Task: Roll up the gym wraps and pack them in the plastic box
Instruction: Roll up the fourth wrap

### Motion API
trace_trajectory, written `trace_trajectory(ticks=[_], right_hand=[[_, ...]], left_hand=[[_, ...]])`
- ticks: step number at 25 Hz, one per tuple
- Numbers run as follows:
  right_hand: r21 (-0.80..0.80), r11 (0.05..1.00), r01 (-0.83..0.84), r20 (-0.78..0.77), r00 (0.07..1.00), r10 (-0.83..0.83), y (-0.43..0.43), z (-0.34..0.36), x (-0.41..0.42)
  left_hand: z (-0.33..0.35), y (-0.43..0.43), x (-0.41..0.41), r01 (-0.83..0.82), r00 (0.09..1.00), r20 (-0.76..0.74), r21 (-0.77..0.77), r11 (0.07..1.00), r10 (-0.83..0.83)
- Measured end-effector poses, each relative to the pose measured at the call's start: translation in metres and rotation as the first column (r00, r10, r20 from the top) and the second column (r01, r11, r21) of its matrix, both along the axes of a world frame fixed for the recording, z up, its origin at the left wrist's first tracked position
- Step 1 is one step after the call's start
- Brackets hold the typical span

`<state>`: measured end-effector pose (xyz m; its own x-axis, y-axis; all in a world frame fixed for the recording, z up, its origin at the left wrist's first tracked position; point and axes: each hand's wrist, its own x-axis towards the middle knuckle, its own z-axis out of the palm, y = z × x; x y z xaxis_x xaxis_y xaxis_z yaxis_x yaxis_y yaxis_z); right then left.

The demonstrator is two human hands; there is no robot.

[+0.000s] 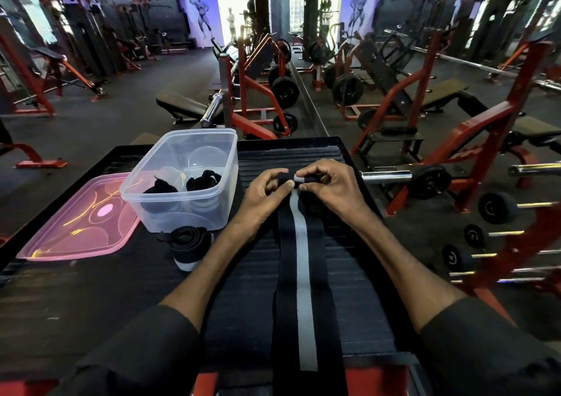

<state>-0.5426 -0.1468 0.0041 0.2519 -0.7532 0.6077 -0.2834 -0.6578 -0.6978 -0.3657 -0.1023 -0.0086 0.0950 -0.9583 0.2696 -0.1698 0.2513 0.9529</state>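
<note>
At the far left a pink translucent plastic lid (76, 222) lies flat on the black ribbed counter (349, 274), and just beside it stands the clear plastic box (194, 213), open, with two rolled black wraps (203, 180) already on its floor. A third rolled black wrap with a pale edge (189, 245) sits on the counter right at the box's near wall. Next comes the left hand (262, 195), then the long black gym wrap with a grey centre stripe (300, 259), lying flat along the counter toward the person, then the right hand (331, 189). The hands are close together, both pinching the small tight roll at the wrap's far end, so neither is free. This looks like the first turns of rolling. To do it well, press evenly on both sides so the grey stripe stacks on itself, keep the tail straight and taut, and roll toward the body — a loose or skewed core would likely telescope and pack badly
</note>
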Motion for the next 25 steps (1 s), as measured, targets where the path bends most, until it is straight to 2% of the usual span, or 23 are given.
trace_trajectory(ticks=[2,4,6,8,9,11,13,20,22,25], right_hand=[[-0.029,0.999,0.016,0.006,1.0,-0.015,0.002,0.001,0.002],[-0.042,0.999,-0.008,-0.003,1.0,0.008,0.004,0.003,0.004],[0.17,0.972,-0.163,0.113,0.983,0.145,0.006,0.009,-0.001],[0.431,0.823,-0.369,0.367,0.905,0.213,0.01,0.019,-0.007],[0.495,0.757,-0.427,0.47,0.864,0.18,0.009,0.021,-0.01],[0.552,0.7,-0.453,0.568,0.819,0.082,0.007,0.023,-0.014],[0.586,0.685,-0.434,0.537,0.84,0.073,0.007,0.022,-0.013],[0.674,0.655,-0.341,0.263,0.94,0.219,0.007,0.014,-0.013],[0.644,0.703,-0.301,0.176,0.953,0.247,0.005,0.008,-0.012],[0.503,0.809,-0.306,0.188,0.952,0.243,0.005,0.004,-0.014]], left_hand=[[-0.001,0.0,0.004,-0.035,0.999,0.028,-0.083,0.996,0.037],[0.0,0.002,0.006,-0.041,0.999,-0.013,-0.098,0.994,0.04],[0.003,0.006,0.005,-0.006,0.997,-0.082,-0.087,0.996,-0.001],[0.004,0.008,0.005,0.013,0.992,-0.121,-0.086,0.996,-0.024],[0.005,0.008,0.005,0.023,0.991,-0.131,-0.083,0.996,-0.033],[0.007,0.01,0.002,0.041,0.988,-0.147,-0.076,0.996,-0.052],[0.008,0.011,0.001,0.047,0.985,-0.164,-0.07,0.996,-0.058],[0.009,0.013,0.004,0.06,0.968,-0.242,-0.058,0.997,-0.072],[0.008,0.013,0.006,0.073,0.962,-0.258,-0.052,0.996,-0.084],[0.008,0.014,0.008,0.124,0.955,-0.265,-0.043,0.991,-0.131]])
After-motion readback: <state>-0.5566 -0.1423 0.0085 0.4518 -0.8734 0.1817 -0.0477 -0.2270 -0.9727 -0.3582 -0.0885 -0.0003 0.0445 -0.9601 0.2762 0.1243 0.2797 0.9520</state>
